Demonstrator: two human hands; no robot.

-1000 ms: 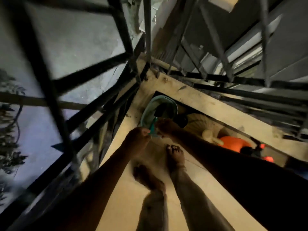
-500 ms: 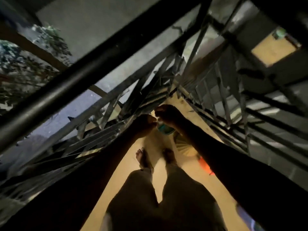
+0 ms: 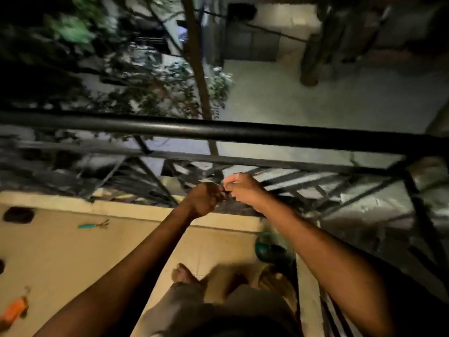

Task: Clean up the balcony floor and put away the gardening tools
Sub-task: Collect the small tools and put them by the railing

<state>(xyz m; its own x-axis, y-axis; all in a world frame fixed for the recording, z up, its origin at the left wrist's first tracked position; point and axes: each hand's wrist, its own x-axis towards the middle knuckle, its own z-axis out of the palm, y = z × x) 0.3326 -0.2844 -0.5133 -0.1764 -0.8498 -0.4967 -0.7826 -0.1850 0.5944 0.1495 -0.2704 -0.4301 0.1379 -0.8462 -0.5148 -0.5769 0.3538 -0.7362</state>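
My left hand (image 3: 206, 198) and my right hand (image 3: 243, 190) meet fingertip to fingertip just inside the black balcony railing (image 3: 243, 132). Both have curled fingers and pinch a small thin thing (image 3: 220, 184) between them; it is too small and dark to name. A teal-handled garden tool (image 3: 93, 224) lies on the beige floor at the left, near the low kerb. An orange-handled tool (image 3: 14, 310) lies at the far left edge. A blurred teal container (image 3: 264, 249) sits low on the floor under my right forearm.
My bare feet (image 3: 182, 276) stand on the beige balcony floor (image 3: 73, 263). A dark round object (image 3: 18, 215) lies by the kerb at the far left. Beyond the railing are a tree (image 3: 150, 93) and a courtyard far below.
The view has swung from the balcony corner to facing the railing. Both hands have risen to rail height, and the teal container they held earlier is now low by the floor.
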